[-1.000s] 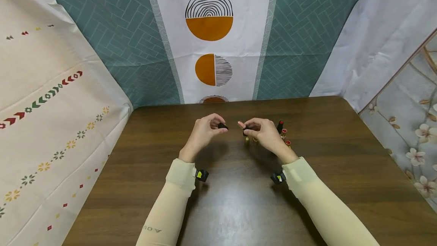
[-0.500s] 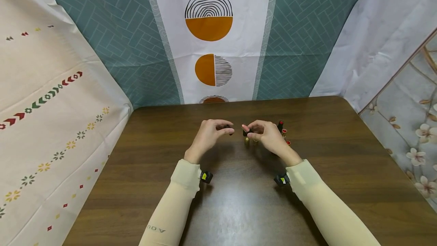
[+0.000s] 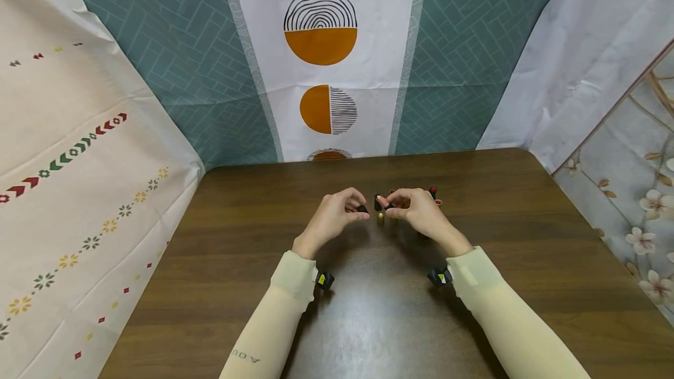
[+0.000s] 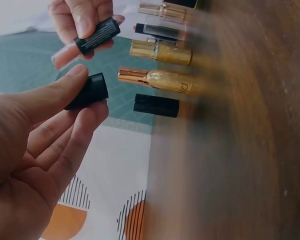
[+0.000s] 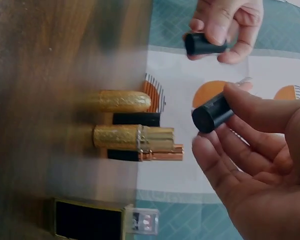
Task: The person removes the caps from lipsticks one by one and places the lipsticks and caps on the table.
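Observation:
My left hand (image 3: pixel 333 213) pinches a small black cap (image 4: pixel 94 91) between thumb and fingers, its open end toward the right hand. My right hand (image 3: pixel 419 213) grips a black lipstick (image 5: pixel 212 115) by its base; the pink tip (image 4: pixel 65 55) sticks out, pointing toward the left hand. Cap and lipstick are held apart above the table. Beyond the hands, another black cylinder (image 4: pixel 156 105) stands on the table, in line with gold lipstick tubes (image 4: pixel 171 81). A rounded gold piece (image 5: pixel 124 101) also stands there.
Farther right stand more lipsticks, among them one with a red tip (image 3: pixel 433 191) and a black, gold-edged piece (image 5: pixel 90 219). The brown wooden table (image 3: pixel 368 314) reaches back to a patterned cloth (image 3: pixel 337 63).
My left hand has moved right and slightly nearer, carrying the black cap. The right hand has shifted slightly right with the lipstick, and the gap between the hands is narrower.

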A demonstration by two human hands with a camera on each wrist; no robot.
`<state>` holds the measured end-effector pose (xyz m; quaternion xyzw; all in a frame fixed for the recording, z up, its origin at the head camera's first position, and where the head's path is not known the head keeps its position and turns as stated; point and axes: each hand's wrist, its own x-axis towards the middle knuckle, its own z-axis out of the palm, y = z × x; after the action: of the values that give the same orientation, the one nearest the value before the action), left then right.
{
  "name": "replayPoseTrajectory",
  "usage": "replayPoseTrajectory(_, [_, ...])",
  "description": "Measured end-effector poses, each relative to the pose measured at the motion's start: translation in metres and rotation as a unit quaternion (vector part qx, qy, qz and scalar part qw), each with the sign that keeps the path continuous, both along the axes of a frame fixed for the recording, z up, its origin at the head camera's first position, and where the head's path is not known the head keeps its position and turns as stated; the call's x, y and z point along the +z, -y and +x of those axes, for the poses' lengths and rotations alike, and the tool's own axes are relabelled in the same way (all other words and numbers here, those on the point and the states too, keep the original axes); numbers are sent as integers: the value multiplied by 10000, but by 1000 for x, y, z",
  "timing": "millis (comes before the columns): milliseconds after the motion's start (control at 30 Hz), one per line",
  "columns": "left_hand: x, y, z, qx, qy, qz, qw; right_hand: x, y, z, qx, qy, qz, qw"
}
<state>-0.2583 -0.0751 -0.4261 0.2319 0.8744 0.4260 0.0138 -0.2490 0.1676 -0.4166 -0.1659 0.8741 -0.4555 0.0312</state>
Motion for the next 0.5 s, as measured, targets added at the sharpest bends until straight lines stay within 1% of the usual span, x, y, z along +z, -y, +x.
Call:
replayPoseTrajectory(67, [-2,-1,0,5,56,-2,10000,1,-2,0,145,60,122,9998])
replayPoseTrajectory(133, [-3,-3,0,-15,85,-7,10000,3,-3,0,393,131,288,9987])
replayPoseTrajectory(200, [-5,-5,0,-50,105,-22,9999,4,-4,0,677,193,485,9963])
replayPoseTrajectory(300, [-6,-10,0,-116,143,-105,9998,6,-4,0,990,201,800,9917])
replayPoseTrajectory(400, [-8,-16,0,-199,169,-191,9995,9,-4,1,1131,174,1103,9873])
replayPoseTrajectory(500, [-11,-22,2,-322,154,-249,9991,11,-5,2,1169,160,1423,9828])
